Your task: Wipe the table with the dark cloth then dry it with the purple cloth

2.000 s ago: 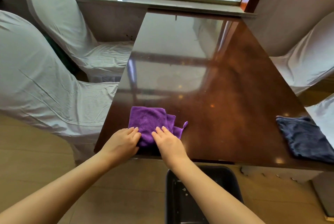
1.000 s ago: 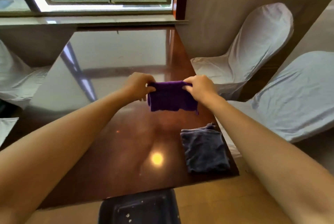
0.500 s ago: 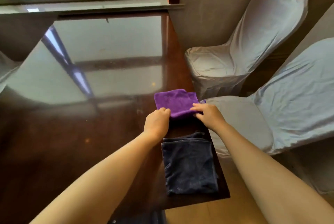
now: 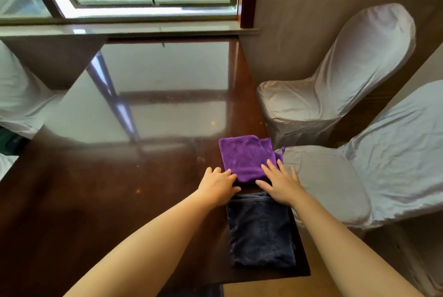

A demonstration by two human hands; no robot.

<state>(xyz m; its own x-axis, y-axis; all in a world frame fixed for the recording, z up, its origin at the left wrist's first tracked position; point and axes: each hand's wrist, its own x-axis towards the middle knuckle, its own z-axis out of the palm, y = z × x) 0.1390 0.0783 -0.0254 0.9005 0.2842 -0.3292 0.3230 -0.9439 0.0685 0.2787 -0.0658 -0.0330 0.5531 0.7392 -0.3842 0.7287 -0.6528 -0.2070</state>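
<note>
I see the purple cloth (image 4: pixel 244 158) folded flat on the table (image 4: pixel 119 176) at right of centre in the frame, close to the table's right edge. The dark cloth (image 4: pixel 261 232) lies folded just below it, towards the lower right. My left hand (image 4: pixel 219 186) rests with fingertips on the purple cloth's lower left corner; my right hand (image 4: pixel 280 184) lies flat and spread on its lower right part, gripping nothing. The tabletop shines with the window's reflection in the upper half, and I cannot tell damp from dry. I judge both passes finished, with the cloths laid aside and little or nothing left.
</note>
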